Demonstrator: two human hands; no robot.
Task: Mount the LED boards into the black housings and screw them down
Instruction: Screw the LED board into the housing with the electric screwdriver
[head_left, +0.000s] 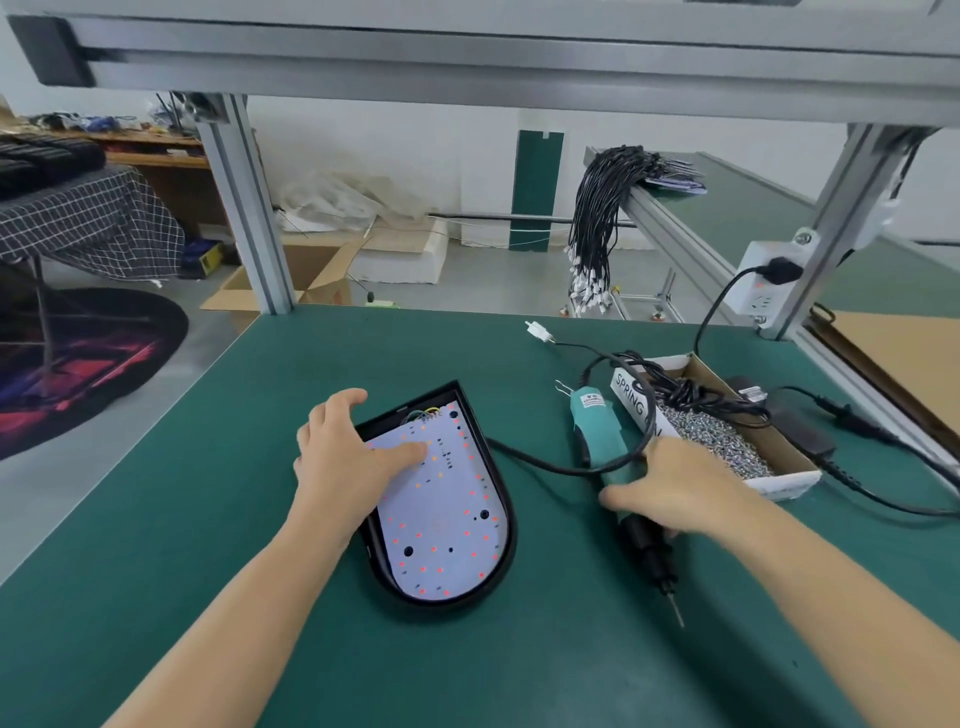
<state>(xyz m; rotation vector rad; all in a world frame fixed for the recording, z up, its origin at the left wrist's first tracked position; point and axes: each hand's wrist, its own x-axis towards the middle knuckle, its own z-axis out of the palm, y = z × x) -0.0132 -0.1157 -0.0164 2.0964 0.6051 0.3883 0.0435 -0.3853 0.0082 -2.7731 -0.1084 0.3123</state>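
The LED board (441, 499) lies inside the black housing (506, 551) on the green mat (208, 545). The left hand (343, 457) rests on the board's far end, thumb pressing flat, fingers relaxed. Right of the housing, the right hand (675, 488) grips the electric screwdriver (618, 467), near the screw box (769, 457).

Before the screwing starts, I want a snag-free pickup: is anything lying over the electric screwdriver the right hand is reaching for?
Yes. A black cable loops across the electric screwdriver body just ahead of the right hand, which rests on its grip.
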